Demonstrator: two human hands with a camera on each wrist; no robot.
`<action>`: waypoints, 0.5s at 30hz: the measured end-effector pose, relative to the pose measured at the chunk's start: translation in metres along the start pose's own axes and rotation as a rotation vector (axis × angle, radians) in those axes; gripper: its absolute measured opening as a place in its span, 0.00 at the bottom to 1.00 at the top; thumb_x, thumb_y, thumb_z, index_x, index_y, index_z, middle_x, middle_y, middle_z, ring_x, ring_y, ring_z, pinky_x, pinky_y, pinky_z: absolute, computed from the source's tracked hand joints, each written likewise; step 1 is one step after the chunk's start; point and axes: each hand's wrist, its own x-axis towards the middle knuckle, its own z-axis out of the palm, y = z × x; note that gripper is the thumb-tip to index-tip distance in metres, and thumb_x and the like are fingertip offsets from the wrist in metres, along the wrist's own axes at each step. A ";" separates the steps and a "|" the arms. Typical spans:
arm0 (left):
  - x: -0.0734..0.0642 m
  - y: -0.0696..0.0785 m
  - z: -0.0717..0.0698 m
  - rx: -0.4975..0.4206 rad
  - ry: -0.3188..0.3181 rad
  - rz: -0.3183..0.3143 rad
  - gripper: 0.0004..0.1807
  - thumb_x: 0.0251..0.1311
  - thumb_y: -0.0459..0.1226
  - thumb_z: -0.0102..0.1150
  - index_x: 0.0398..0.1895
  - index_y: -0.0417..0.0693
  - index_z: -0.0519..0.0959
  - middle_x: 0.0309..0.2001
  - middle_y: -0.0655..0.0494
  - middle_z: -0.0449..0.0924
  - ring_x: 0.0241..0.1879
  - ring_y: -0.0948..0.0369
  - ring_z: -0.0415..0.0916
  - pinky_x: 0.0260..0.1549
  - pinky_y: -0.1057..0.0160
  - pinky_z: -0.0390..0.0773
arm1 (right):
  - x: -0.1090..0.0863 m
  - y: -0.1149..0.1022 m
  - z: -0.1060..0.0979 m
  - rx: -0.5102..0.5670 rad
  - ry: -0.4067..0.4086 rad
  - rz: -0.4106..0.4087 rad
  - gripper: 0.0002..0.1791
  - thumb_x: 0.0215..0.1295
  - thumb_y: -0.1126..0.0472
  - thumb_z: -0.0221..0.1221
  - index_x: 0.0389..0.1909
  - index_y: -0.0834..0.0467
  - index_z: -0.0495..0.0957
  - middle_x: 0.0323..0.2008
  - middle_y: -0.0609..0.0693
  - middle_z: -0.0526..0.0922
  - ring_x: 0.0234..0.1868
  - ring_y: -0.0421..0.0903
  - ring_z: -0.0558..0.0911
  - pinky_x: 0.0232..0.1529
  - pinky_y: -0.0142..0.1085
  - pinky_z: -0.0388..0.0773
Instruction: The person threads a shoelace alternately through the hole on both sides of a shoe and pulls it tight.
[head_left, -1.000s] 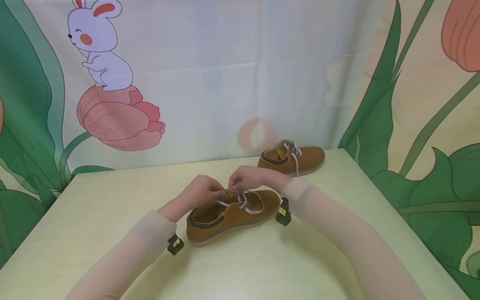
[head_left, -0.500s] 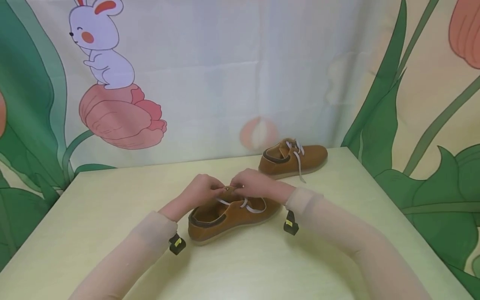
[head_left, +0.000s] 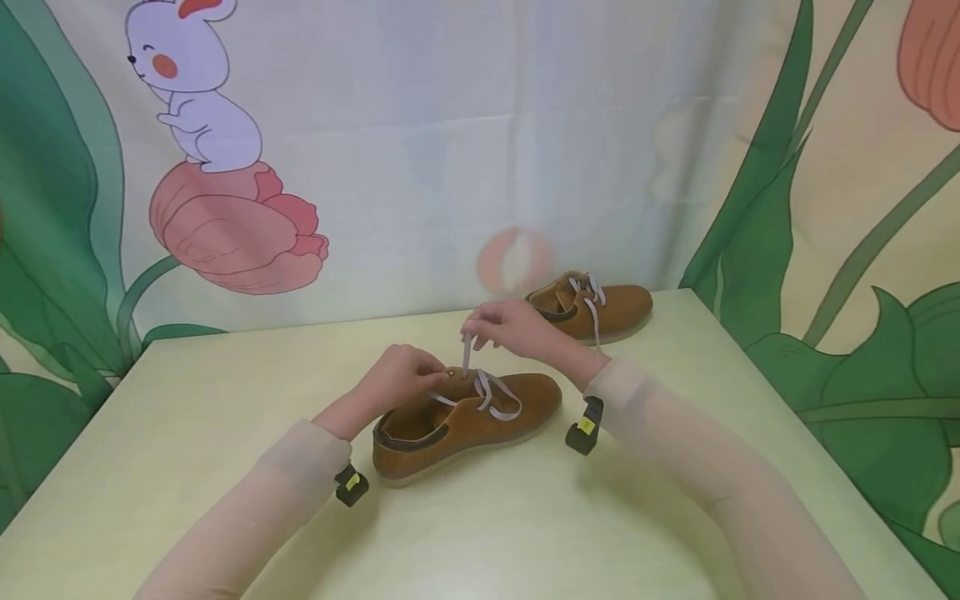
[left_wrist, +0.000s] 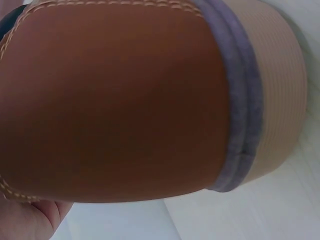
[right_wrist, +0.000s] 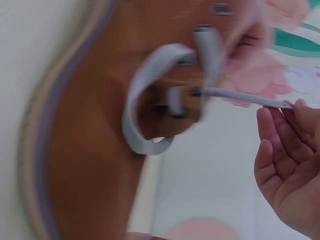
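Note:
A brown lace-up shoe [head_left: 465, 433] stands on the table, its toe to the right. My left hand [head_left: 397, 375] pinches the shoe's far eyelet flap with thumb and fingers. Above the shoe, my right hand [head_left: 517, 327] pinches the end of a pale grey shoelace [right_wrist: 245, 96]. That lace runs taut from an eyelet to the fingertips. Another stretch of lace loops loosely over the front of the shoe. In the left wrist view the shoe's heel [left_wrist: 115, 100] fills most of the picture and hides much of the left hand.
A matching brown shoe [head_left: 618, 310] with its lace hanging down sits at the back right, partly behind my right hand. The pale table [head_left: 225, 400] ends against a printed cloth backdrop [head_left: 390, 183] with a rabbit and tulips.
My right hand has come up and away from the eyelets, drawing the lace end upward through the flap. The left hand keeps its hold on the flap.

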 end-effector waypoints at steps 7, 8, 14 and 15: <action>0.001 0.000 0.001 0.009 0.006 -0.005 0.11 0.69 0.36 0.62 0.41 0.38 0.89 0.40 0.46 0.91 0.40 0.55 0.86 0.46 0.54 0.85 | -0.012 -0.026 -0.028 0.194 0.095 -0.028 0.11 0.79 0.59 0.52 0.43 0.62 0.79 0.45 0.59 0.89 0.36 0.36 0.86 0.41 0.35 0.79; 0.001 0.001 0.002 0.014 0.006 0.000 0.11 0.69 0.36 0.62 0.41 0.38 0.89 0.40 0.46 0.91 0.40 0.54 0.86 0.46 0.54 0.85 | -0.014 -0.029 -0.031 0.205 0.114 -0.030 0.11 0.79 0.60 0.53 0.42 0.62 0.79 0.44 0.58 0.89 0.35 0.36 0.86 0.41 0.35 0.79; 0.000 0.004 0.000 0.014 0.002 0.001 0.11 0.69 0.36 0.61 0.41 0.37 0.89 0.41 0.44 0.91 0.42 0.52 0.87 0.46 0.53 0.85 | -0.023 -0.043 -0.048 0.280 0.191 -0.046 0.10 0.78 0.63 0.53 0.38 0.64 0.78 0.37 0.47 0.89 0.30 0.35 0.84 0.37 0.32 0.77; -0.001 0.004 0.000 0.013 0.002 -0.001 0.11 0.69 0.36 0.61 0.41 0.37 0.89 0.41 0.45 0.91 0.43 0.52 0.87 0.47 0.53 0.85 | -0.025 -0.044 -0.049 0.294 0.181 -0.045 0.10 0.79 0.64 0.52 0.38 0.64 0.77 0.36 0.45 0.89 0.30 0.35 0.84 0.36 0.31 0.76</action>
